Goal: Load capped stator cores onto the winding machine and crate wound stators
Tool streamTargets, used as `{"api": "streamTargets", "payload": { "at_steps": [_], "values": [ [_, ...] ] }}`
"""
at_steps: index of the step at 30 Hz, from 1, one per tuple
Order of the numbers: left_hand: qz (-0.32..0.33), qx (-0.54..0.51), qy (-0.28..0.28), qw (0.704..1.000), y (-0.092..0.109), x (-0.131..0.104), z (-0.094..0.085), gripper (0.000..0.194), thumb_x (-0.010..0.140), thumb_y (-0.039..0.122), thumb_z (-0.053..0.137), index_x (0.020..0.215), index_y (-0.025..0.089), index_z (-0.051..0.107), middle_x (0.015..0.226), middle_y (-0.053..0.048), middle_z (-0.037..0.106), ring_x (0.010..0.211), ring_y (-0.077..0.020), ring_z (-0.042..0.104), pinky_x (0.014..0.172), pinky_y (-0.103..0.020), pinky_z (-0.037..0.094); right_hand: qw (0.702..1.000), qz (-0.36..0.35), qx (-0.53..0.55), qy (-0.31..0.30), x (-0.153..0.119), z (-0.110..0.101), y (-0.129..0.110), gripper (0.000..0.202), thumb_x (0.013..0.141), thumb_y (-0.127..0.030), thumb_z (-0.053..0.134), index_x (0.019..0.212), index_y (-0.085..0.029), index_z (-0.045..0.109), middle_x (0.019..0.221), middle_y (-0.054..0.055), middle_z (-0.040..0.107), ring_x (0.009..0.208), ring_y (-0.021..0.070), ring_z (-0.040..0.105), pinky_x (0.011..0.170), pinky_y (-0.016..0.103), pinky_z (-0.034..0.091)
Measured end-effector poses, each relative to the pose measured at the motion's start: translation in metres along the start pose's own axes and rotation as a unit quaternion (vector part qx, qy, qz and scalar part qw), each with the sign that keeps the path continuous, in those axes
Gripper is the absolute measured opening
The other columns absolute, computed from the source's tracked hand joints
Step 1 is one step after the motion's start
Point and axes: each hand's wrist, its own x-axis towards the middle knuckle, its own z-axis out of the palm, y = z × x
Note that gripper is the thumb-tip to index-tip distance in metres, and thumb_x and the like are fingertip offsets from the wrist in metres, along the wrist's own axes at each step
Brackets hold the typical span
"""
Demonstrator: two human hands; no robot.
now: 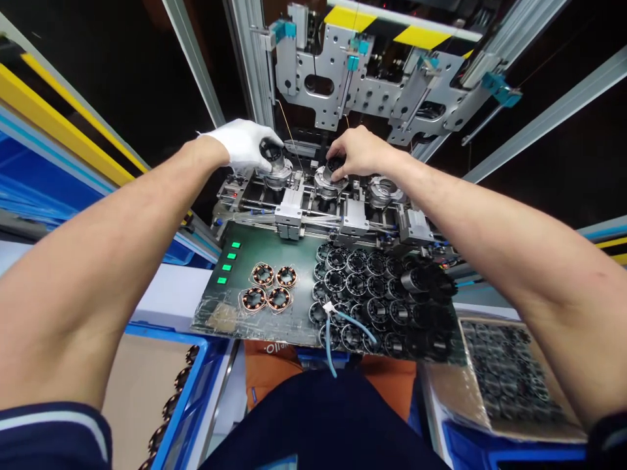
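My left hand (pixel 249 147), in a white glove, is closed round a black motor stator core (pixel 271 150) at the left round metal holder (pixel 278 175). My bare right hand (pixel 360 153) grips another black stator core (pixel 335 166) by its sides at the middle holder (pixel 331 187). Whether either core is fully seated I cannot tell. To the right, a third holder (pixel 386 190) has no hand on it. Thin copper wire (pixel 289 127) runs down beside the left holder.
On the green worktop (pixel 298 251) lie several copper-wound stators (pixel 279 298), rows of black stator cores (pixel 377 286) and blue-handled cutters (pixel 329 326). A metal machine plate (pixel 367 85) hangs above my hands. A cardboard box (pixel 514 372) of cores stands right, a blue crate (pixel 181 398) left.
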Motion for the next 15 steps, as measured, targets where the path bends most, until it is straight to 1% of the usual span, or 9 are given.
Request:
{"api": "streamTargets", "payload": {
  "at_steps": [2, 5, 7, 9, 11, 12, 14, 15],
  "values": [
    [-0.010, 0.004, -0.024, 1.000, 0.002, 0.010, -0.002, 0.089, 0.053, 0.074, 0.106, 0.123, 0.025, 0.084, 0.104, 0.018, 0.081, 0.115, -0.0140, 0.062, 0.128, -0.036, 0.038, 0.999, -0.011, -0.020, -0.022, 0.009, -0.001, 0.005, 0.061, 0.054, -0.041, 0.119, 0.104, -0.023, 0.090, 0.091, 0.007, 0.080, 0.103, 0.0400, 0.079, 0.107, 0.066, 0.063],
    [-0.034, 0.047, -0.061, 0.996, 0.005, 0.020, -0.005, 0.096, 0.053, 0.075, 0.108, 0.132, 0.026, 0.081, 0.121, 0.021, 0.082, 0.118, -0.0121, 0.058, 0.126, -0.032, 0.035, 0.998, -0.029, -0.044, -0.043, 0.022, -0.002, 0.012, 0.059, 0.056, -0.052, 0.118, 0.101, -0.027, 0.091, 0.091, 0.006, 0.081, 0.096, 0.0369, 0.079, 0.103, 0.064, 0.065],
    [-0.048, 0.109, -0.086, 0.989, 0.008, 0.024, -0.008, 0.094, 0.060, 0.071, 0.108, 0.138, 0.028, 0.078, 0.134, 0.023, 0.081, 0.117, -0.0091, 0.057, 0.123, -0.027, 0.036, 0.996, -0.030, -0.050, -0.064, 0.032, -0.003, 0.017, 0.060, 0.054, -0.052, 0.118, 0.102, -0.028, 0.092, 0.089, 0.005, 0.080, 0.093, 0.0356, 0.079, 0.101, 0.063, 0.065],
    [-0.039, 0.179, -0.096, 0.978, 0.012, 0.024, -0.011, 0.086, 0.072, 0.061, 0.107, 0.144, 0.028, 0.075, 0.143, 0.024, 0.078, 0.115, -0.0063, 0.059, 0.119, -0.023, 0.039, 0.995, -0.026, -0.048, -0.083, 0.040, -0.003, 0.022, 0.061, 0.050, -0.049, 0.120, 0.101, -0.028, 0.093, 0.085, 0.003, 0.079, 0.092, 0.0356, 0.079, 0.102, 0.063, 0.064],
    [-0.010, 0.223, -0.089, 0.971, 0.016, 0.022, -0.012, 0.072, 0.083, 0.046, 0.102, 0.147, 0.028, 0.074, 0.148, 0.023, 0.077, 0.114, -0.0047, 0.061, 0.118, -0.020, 0.042, 0.995, -0.026, -0.047, -0.085, 0.043, 0.000, 0.022, 0.060, 0.048, -0.046, 0.121, 0.098, -0.028, 0.093, 0.085, 0.003, 0.080, 0.096, 0.0369, 0.079, 0.104, 0.063, 0.063],
    [0.002, 0.228, -0.084, 0.970, 0.017, 0.021, -0.013, 0.065, 0.087, 0.040, 0.099, 0.146, 0.027, 0.075, 0.148, 0.021, 0.078, 0.113, -0.0043, 0.062, 0.119, -0.020, 0.042, 0.995, -0.025, -0.053, -0.079, 0.041, 0.003, 0.020, 0.059, 0.050, -0.046, 0.120, 0.099, -0.027, 0.092, 0.088, 0.003, 0.082, 0.098, 0.0381, 0.080, 0.105, 0.063, 0.064],
    [0.019, 0.224, -0.063, 0.972, 0.019, 0.018, -0.014, 0.057, 0.087, 0.033, 0.098, 0.140, 0.022, 0.079, 0.143, 0.017, 0.082, 0.112, -0.0041, 0.066, 0.122, -0.019, 0.043, 0.994, -0.016, -0.087, -0.067, 0.026, 0.015, 0.011, 0.060, 0.060, -0.048, 0.116, 0.109, -0.024, 0.092, 0.102, 0.008, 0.086, 0.107, 0.0416, 0.081, 0.109, 0.063, 0.064],
    [0.031, 0.219, -0.044, 0.974, 0.020, 0.017, -0.015, 0.058, 0.083, 0.033, 0.101, 0.135, 0.018, 0.081, 0.138, 0.014, 0.085, 0.111, -0.0044, 0.069, 0.122, -0.018, 0.044, 0.992, -0.014, -0.109, -0.067, 0.014, 0.024, 0.003, 0.063, 0.068, -0.051, 0.112, 0.119, -0.021, 0.090, 0.114, 0.012, 0.086, 0.114, 0.0441, 0.081, 0.112, 0.064, 0.063]
  ]
}}
